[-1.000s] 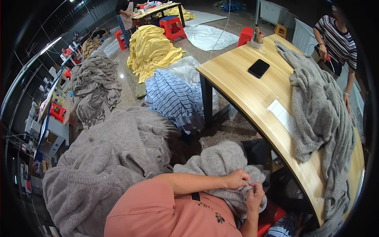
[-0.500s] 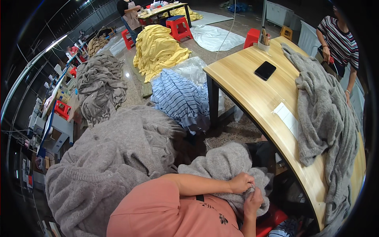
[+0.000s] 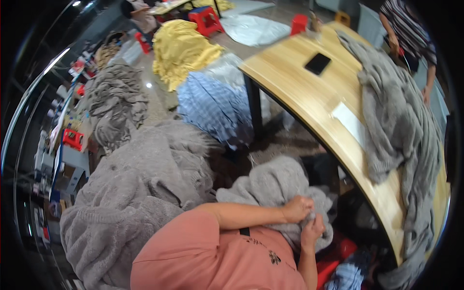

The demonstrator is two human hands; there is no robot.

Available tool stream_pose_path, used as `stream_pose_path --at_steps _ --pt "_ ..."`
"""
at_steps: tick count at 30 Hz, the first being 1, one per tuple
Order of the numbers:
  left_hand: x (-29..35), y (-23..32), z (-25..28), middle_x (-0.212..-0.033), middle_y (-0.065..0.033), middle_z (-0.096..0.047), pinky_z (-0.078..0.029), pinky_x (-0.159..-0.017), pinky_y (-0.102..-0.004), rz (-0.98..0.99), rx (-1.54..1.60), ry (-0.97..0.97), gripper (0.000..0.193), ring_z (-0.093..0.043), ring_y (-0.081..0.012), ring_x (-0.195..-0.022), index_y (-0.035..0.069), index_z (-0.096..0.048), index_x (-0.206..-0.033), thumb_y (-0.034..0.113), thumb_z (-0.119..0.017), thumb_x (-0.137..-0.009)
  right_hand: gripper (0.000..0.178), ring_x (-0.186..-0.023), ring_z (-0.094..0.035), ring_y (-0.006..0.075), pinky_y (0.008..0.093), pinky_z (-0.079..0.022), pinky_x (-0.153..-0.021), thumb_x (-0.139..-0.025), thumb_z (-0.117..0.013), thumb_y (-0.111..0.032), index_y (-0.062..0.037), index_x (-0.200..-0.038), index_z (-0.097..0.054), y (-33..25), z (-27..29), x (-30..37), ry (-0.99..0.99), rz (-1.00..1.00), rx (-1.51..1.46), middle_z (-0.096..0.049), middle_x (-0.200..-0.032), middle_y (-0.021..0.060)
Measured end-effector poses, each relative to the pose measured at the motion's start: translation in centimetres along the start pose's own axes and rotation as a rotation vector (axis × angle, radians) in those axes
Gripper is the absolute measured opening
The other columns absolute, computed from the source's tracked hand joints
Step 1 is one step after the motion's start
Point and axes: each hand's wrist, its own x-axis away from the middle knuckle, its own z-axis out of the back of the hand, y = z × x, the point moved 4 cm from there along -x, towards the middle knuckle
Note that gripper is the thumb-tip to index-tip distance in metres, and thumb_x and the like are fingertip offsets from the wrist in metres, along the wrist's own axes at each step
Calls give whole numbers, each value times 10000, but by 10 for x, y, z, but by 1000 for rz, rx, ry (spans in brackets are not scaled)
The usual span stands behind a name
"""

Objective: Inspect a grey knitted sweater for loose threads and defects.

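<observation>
at near right, grey knit (image 3: 279, 180) is still pinched by left hand (image 3: 297, 209) and right hand (image 3: 313, 231); the view is newly blurred

The gray knit garment (image 3: 278, 179) I'm holding is cloth, fuzzy and dull, and the big gray pile (image 3: 140, 188) looks just as fuzzy. My pink shirt (image 3: 188, 251) is smooth, dull cloth. The table (image 3: 299, 99) looks like wood, smooth and shiny on top. The white slip (image 3: 349, 122) looks like paper. The red stool (image 3: 207, 21) looks like plastic, and the white floor sheet (image 3: 251, 30) looks like shiny plastic.
</observation>
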Motion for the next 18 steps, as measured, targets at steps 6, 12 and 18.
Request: stream_pose_path --at_steps 6,12,18 --pt "-1 -11 -4 -600 -97 -548 -423 -523 -252 160 114 -14 75 -474 -66 -578 23 -598 -770 18 -541 -722 163 -538 -515 335 401 -416 -491 -648 -471 52 1 -794 -523 -4 1 0 33 169 94 -484 -603 154" --pt "-4 -3 -1 -638 -110 -566 -426 -500 -269 -39 -55 67 92 -538 -145 -545 16 -593 -769 -32 -537 -715 135 -565 -531 320 398 -418 -489 -656 -504 30 -20 -781 -513 0 -1 -6 36 42 6 -509 -633 143" --pt "-5 7 -6 -643 -134 -548 -436 -475 -330 -257 -227 128 141 -551 -278 -554 18 -582 -778 -74 -524 -687 107 -568 -532 323 397 -417 -482 -653 -499 32 -26 -742 -497 4 -4 -10 100 30 -22 -512 -639 139"
